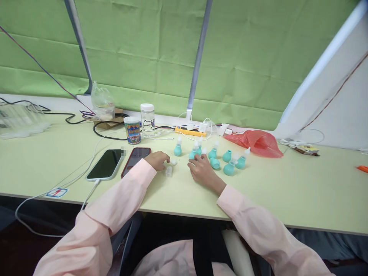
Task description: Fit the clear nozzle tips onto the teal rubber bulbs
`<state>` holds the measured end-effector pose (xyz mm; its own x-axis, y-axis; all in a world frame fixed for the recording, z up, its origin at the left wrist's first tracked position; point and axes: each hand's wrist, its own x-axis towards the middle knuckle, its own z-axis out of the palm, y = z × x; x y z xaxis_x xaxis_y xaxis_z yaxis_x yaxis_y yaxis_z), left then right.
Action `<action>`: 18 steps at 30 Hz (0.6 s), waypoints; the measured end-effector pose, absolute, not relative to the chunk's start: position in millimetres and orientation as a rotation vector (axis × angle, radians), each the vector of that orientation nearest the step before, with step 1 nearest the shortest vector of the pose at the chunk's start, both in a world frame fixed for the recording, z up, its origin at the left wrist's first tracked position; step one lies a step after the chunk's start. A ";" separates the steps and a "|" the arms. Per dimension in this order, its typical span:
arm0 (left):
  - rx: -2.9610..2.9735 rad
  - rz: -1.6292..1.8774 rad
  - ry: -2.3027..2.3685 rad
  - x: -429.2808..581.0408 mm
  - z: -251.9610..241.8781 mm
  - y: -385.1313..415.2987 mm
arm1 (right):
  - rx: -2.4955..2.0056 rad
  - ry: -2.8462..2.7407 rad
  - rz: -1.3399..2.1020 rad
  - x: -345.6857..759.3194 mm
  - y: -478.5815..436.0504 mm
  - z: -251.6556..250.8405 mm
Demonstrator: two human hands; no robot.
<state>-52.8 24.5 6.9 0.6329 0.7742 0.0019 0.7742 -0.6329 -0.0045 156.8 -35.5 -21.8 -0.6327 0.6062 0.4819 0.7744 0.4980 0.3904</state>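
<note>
Several teal bulbs with clear tops stand on the table, among them one (177, 150) at the back left and one (229, 168) at the front right. An uncapped teal bulb (227, 155) stands behind, and another (214, 163) lies tilted beside my right hand. My right hand (201, 168) is over the left part of the group, its fingers bent at a teal bulb (193, 153); its grip is unclear. My left hand (159, 160) rests beside a small white piece (174, 162) and a clear piece (168, 171), fingers apart and holding nothing visible.
Two phones (105, 165) (135, 160) lie left of my left hand. Behind them stand a printed cup (132, 130) and a lidded jar (147, 120). A yellow power strip (190, 132) and a red plastic bag (254, 143) lie at the back. White cables cross the left side.
</note>
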 end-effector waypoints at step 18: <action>-2.925 -1.364 -1.160 -29.3 1.4 14.3 | -1.517 -2.563 -0.813 151.6 -41.7 -20.3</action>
<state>-29.3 14.3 1.4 0.4662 0.6782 0.5681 0.4522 -0.7346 0.5059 151.6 -41.7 -20.3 -0.5157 0.8011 0.3038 0.8298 0.3786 0.4100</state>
